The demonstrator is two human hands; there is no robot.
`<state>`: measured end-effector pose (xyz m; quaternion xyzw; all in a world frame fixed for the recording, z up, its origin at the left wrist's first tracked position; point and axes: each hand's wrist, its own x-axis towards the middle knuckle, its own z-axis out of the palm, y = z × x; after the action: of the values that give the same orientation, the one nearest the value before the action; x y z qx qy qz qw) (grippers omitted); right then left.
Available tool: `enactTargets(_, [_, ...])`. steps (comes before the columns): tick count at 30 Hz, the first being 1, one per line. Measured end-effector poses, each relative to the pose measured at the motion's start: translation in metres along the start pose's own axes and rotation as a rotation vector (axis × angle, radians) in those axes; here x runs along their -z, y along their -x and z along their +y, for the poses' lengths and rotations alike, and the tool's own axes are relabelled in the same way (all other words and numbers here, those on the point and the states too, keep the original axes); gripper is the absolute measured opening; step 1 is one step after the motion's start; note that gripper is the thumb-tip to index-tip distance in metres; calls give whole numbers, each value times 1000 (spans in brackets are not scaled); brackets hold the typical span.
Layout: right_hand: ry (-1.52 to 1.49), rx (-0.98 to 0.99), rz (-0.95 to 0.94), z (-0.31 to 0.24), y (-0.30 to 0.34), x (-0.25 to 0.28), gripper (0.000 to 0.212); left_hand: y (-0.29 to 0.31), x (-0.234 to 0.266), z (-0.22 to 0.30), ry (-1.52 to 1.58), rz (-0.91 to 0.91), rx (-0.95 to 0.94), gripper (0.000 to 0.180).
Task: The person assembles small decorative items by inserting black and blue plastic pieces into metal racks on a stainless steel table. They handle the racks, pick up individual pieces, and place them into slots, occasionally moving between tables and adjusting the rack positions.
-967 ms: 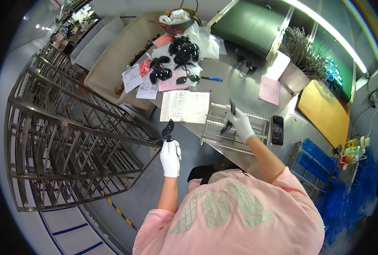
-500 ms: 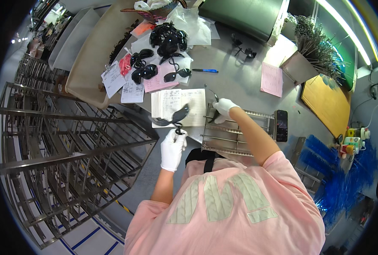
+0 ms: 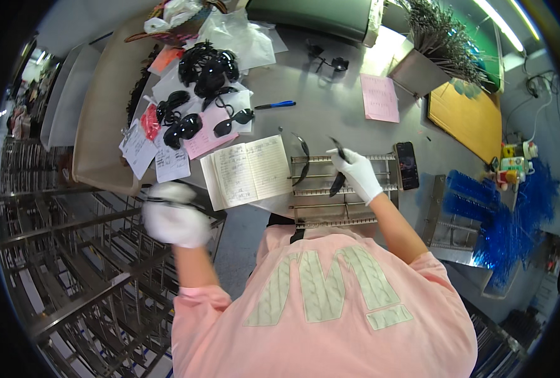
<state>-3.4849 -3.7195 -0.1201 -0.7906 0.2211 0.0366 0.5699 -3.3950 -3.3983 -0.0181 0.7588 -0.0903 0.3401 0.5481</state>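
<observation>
My left hand (image 3: pixel 176 217), in a white glove, is smeared by motion over the metal racks, just below the beige bin's near end. A thin dark strip crosses the blur; whether the fingers hold it cannot be made out. Over the slotted metal rack (image 3: pixel 333 208), my right hand (image 3: pixel 359 175), gloved too, is closed on a black curved strip (image 3: pixel 337 184) that shows above and below the fingers. Left of that hand, another black curved strip (image 3: pixel 303 160) stands at the rack's left edge. An open notebook (image 3: pixel 247 171) lies beside the rack.
Several black sunglasses (image 3: pixel 184 130) lie on papers at the table's left. A blue pen (image 3: pixel 275 105), a pink sheet (image 3: pixel 379 97) and a phone (image 3: pixel 407 165) are on the table. Shelving racks (image 3: pixel 72 252) fill the lower left; blue bristly strands (image 3: pixel 519 220) hang at the right.
My left hand has swung left from the notebook to the racks; the dark sunglasses it held no longer show clearly. My right hand has shifted right over the slotted rack. The view has turned.
</observation>
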Motion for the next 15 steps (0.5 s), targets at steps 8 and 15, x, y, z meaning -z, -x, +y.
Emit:
enactTargets(8, [279,-224,-133,18,-44,-43,38,1,-13,-83,-472,-1092,370,38])
enactTargets(15, [59,-407,-201,-7,-53,-29,41,133,-67,-97,-477,-1401,497,32])
